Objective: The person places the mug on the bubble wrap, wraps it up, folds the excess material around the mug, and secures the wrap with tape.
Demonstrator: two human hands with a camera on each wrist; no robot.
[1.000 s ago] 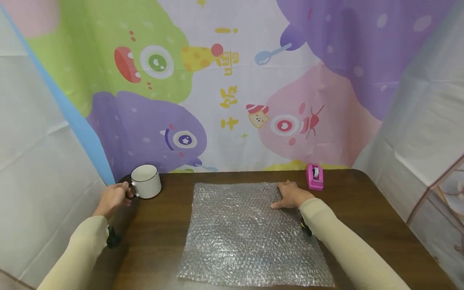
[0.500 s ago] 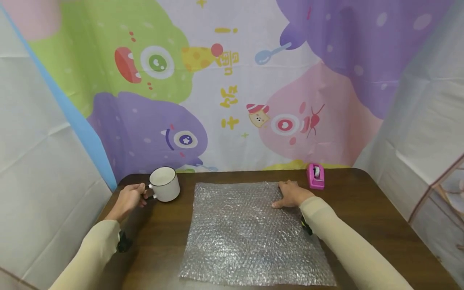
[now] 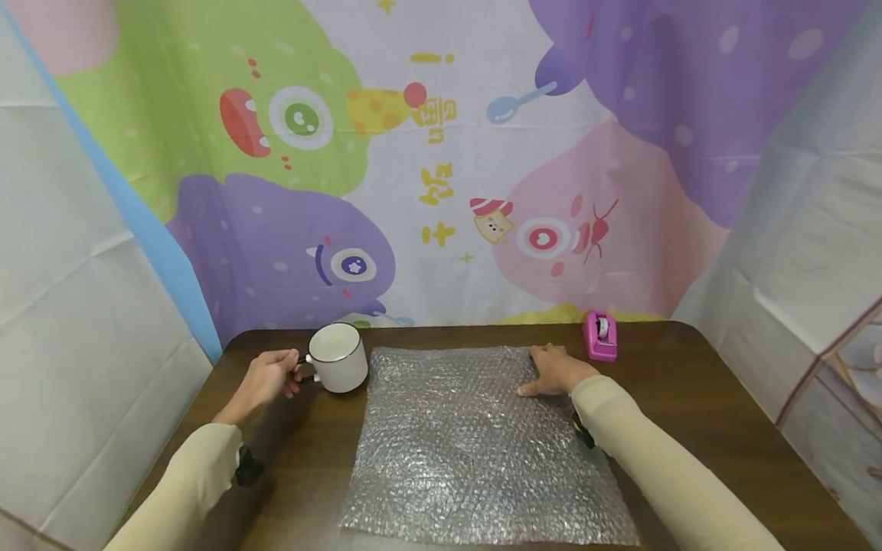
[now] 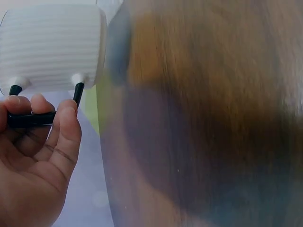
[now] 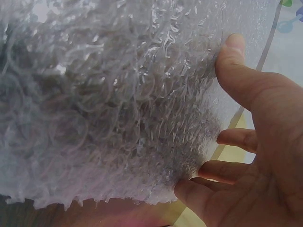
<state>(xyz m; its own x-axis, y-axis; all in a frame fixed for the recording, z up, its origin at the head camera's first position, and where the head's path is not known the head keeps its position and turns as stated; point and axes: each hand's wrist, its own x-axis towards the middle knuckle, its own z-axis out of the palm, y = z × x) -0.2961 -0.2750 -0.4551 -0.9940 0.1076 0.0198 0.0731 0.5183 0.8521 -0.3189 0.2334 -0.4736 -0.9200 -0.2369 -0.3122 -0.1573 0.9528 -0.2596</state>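
Observation:
My left hand grips the black handle of a white mug with a dark rim. The mug is upright at the back left, right beside the left edge of a sheet of bubble wrap. In the left wrist view, fingers and thumb curl round the handle, and ridges run across the mug's wall. My right hand rests on the far right corner of the bubble wrap. Its thumb and fingers are spread, with the fingertips touching the plastic near its edge.
A pink tape dispenser stands at the back right, beyond my right hand. The bubble wrap lies flat on the brown wooden table. A cartoon-printed curtain hangs along the back edge, with pale cloth at both sides.
My left hand has moved right with the mug and slightly nearer to me, bringing it up to the bubble wrap's edge. My right hand and the sheet have stayed in place.

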